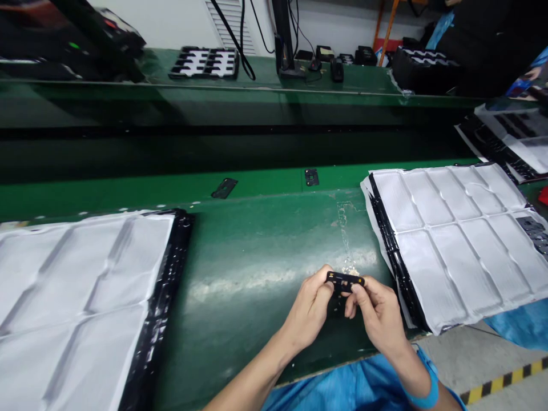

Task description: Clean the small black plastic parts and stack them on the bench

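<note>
Between both hands, just above the green worktop (257, 245), is a small flat black plate (345, 279) with cutouts and tiny yellowish marks. My left hand (311, 305) pinches its left end between thumb and fingers. Its right end is gripped by my right hand (377, 311), thumb on the near face and other fingers curled beneath. A blue band circles my right wrist. Farther back on the green surface lie two loose black plates, one tilted (224, 188) and one straighter (311, 177).
Stacked black trays with white sheet liners stand at left (77, 285) and right (462, 240). A dark recessed channel (257, 148) runs across behind the worktop. On the back shelf sit a black-and-white tray (205, 61) and a post base (291, 71). Another person is partly visible at upper right.
</note>
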Demonstrator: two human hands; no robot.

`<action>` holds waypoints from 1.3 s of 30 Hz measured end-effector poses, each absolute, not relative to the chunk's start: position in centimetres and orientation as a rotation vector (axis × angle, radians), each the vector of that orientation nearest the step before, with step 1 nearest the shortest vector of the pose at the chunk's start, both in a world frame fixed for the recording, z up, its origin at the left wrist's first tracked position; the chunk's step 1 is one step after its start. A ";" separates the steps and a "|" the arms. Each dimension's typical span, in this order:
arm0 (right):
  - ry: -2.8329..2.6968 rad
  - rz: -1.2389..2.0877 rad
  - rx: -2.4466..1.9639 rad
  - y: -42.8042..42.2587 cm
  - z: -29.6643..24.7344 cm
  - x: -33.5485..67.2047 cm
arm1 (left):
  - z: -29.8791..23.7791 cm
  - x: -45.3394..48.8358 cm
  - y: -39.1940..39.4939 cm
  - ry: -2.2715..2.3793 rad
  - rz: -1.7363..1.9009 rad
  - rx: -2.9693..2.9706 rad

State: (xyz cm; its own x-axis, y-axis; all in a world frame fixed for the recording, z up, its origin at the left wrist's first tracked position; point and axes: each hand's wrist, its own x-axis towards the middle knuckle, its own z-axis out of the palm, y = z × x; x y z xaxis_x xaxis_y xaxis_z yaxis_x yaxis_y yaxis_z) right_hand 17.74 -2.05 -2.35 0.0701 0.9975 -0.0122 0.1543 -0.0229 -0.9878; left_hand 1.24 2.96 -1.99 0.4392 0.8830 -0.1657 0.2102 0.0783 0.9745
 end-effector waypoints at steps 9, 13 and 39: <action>-1.311 1.061 -1.382 -1.4 -1.6 18.6 | -1.1 1.0 4.1 0.996 0.600 1.523; -1.320 1.030 -1.417 -1.5 -1.6 18.7 | -1.7 1.1 4.1 0.977 0.591 1.576; -1.246 0.938 -1.403 -1.1 -0.9 18.4 | -0.7 1.4 2.2 0.925 0.754 1.344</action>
